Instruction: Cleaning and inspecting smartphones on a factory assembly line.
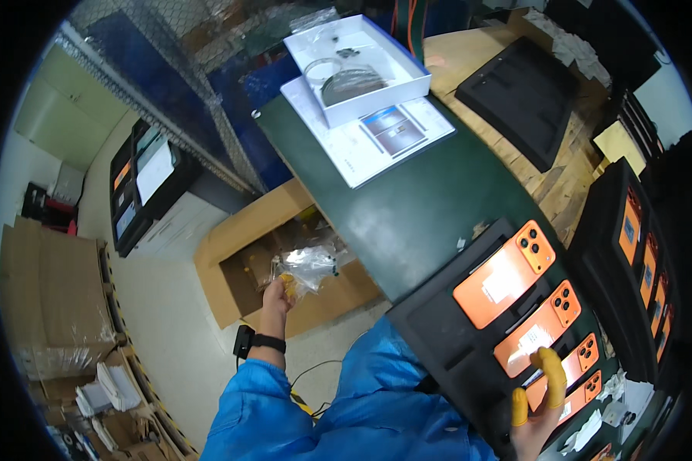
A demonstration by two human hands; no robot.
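Across your right side runs the green table (430, 223), with an open cardboard box (342, 292) below its edge. Overlapping the table, the black tray (438, 330) carries four orange phones (507, 357); they look stiff, probably slick and breakable, so best held by their long edges, clear of the lenses. Your left hand (277, 296) pinches a clear plastic bag (309, 267) over that box; it should be light, limp and slippery (gather a fold at its rim). Your right hand (537, 432) has thumb and forefinger spread above the lower phones; whether it touches one, you cannot tell. Smallest, the pale labels (532, 338) on the phones carry no legible print.
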